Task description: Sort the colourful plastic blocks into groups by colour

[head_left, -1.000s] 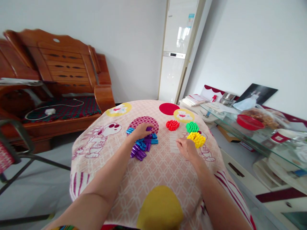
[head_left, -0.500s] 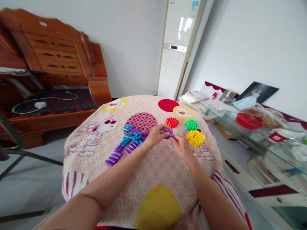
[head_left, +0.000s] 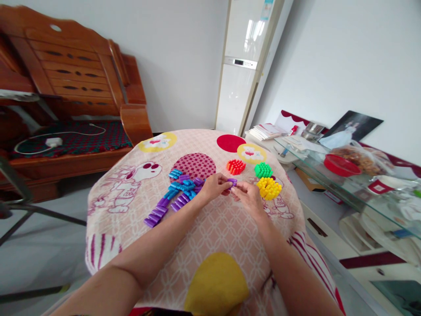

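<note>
My left hand and my right hand meet over the middle of the table, both pinched on a small purple piece held between their fingertips. To the left of my hands lies a scattered heap of blue and purple pieces. Beyond my hands stand a red cluster, a green cluster and a yellow cluster of the same pieces.
The table wears a pink cartoon cloth. A wooden bench stands at the left. A white standing air conditioner is behind. On the right is a glass shelf with a red bowl and papers.
My left hand left the blue and purple heap and came to the middle with a purple piece. My right hand rose to meet it. The heap has spread out leftward.
</note>
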Motion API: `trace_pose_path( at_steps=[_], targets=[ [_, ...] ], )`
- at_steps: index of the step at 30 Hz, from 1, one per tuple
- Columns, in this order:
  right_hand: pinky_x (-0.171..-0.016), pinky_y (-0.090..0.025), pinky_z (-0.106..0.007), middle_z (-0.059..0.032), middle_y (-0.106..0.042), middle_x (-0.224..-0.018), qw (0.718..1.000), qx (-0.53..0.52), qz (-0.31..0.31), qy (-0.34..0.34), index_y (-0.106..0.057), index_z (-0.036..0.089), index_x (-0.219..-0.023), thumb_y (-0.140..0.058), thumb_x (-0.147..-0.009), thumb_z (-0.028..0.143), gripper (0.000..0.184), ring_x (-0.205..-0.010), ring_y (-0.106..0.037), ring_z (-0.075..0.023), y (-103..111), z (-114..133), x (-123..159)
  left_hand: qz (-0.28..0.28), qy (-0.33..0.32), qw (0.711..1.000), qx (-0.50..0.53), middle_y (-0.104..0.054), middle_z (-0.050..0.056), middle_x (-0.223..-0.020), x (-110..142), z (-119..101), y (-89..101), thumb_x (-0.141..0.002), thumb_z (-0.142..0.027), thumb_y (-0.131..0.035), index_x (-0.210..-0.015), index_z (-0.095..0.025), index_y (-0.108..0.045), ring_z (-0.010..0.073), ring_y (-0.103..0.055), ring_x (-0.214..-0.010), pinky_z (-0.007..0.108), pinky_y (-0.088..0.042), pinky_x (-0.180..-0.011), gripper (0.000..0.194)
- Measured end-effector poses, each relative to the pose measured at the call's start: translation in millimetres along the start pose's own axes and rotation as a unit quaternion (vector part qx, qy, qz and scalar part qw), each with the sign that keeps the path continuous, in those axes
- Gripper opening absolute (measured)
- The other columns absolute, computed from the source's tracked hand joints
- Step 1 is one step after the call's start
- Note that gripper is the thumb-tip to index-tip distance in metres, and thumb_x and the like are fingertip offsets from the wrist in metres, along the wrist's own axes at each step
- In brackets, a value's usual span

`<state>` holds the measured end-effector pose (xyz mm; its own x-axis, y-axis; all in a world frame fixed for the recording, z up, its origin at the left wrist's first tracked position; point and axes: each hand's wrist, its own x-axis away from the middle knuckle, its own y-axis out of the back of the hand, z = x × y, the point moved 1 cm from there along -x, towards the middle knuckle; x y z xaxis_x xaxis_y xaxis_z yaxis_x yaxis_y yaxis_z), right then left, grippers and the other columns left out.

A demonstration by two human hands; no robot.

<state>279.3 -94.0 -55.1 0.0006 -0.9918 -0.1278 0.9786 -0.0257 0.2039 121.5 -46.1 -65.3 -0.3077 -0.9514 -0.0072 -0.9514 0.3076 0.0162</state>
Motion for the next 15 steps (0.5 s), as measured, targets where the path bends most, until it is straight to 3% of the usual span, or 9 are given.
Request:
trace_pose_path(
  at_steps=[4, 7, 11, 13, 15],
  targets=[
    [-0.056, -0.054, -0.03, -0.0043, -0.07, -0.069, 0.999, 0.019, -0.039, 0.013, -0.069, 0.017, -0.092, -0.065, -0.078, 0.048, 0.035, -0.059, -0.065, -0.0189, 2, -7, -3, 0.01, -0.023, 0.999, -0.044, -0.072, 0.004, -0.069, -1, 1, -0.3, -0.083, -0.026, -0.07, -0.091, -0.013, -0.062, 0.0175, -0.072, -0.064, 0.029, -0.06, -0.06, 0.016],
    [-0.057, -0.053, -0.03, -0.0059, -0.071, -0.073, 0.995, 0.066, -0.071, 0.037, -0.068, 0.017, -0.092, -0.059, -0.083, 0.046, 0.031, -0.06, -0.065, -0.0193, 10, -17, -9, -0.014, -0.085, 0.984, -0.153, -0.074, 0.005, -0.078, -3, -7, 13.6, -0.082, -0.02, -0.064, -0.101, -0.014, -0.067, 0.0175, -0.073, -0.069, 0.029, -0.06, -0.066, 0.02],
    [-0.064, -0.051, -0.029, -0.0059, -0.071, -0.072, 0.972, 0.189, -0.112, 0.079, -0.07, 0.019, -0.087, -0.055, -0.084, 0.039, 0.025, -0.068, -0.066, -0.0201, 21, -24, -18, -0.121, -0.134, 0.928, -0.327, -0.077, 0.006, -0.093, -5, -28, 60.4, -0.079, -0.018, -0.061, -0.103, -0.015, -0.071, 0.0187, -0.072, -0.085, 0.029, -0.057, -0.08, 0.027],
    [-0.067, -0.049, -0.029, -0.0065, -0.072, -0.074, 0.958, 0.24, -0.124, 0.101, -0.071, 0.019, -0.086, -0.055, -0.084, 0.035, 0.023, -0.071, -0.066, -0.0202, 23, -25, -21, -0.187, -0.109, 0.891, -0.399, -0.077, 0.007, -0.097, -2, -35, 90.1, -0.08, -0.017, -0.058, -0.105, -0.014, -0.073, 0.0199, -0.072, -0.089, 0.03, -0.055, -0.084, 0.029],
    [-0.069, -0.048, -0.029, -0.0074, -0.073, -0.076, 0.944, 0.281, -0.135, 0.11, -0.071, 0.018, -0.085, -0.054, -0.084, 0.032, 0.023, -0.072, -0.065, -0.0203, 25, -26, -24, -0.192, -0.061, 0.859, -0.471, -0.077, 0.008, -0.097, 1, -38, 116.4, -0.079, -0.018, -0.058, -0.102, -0.015, -0.075, 0.0219, -0.071, -0.09, 0.032, -0.054, -0.086, 0.029]
  ],
)
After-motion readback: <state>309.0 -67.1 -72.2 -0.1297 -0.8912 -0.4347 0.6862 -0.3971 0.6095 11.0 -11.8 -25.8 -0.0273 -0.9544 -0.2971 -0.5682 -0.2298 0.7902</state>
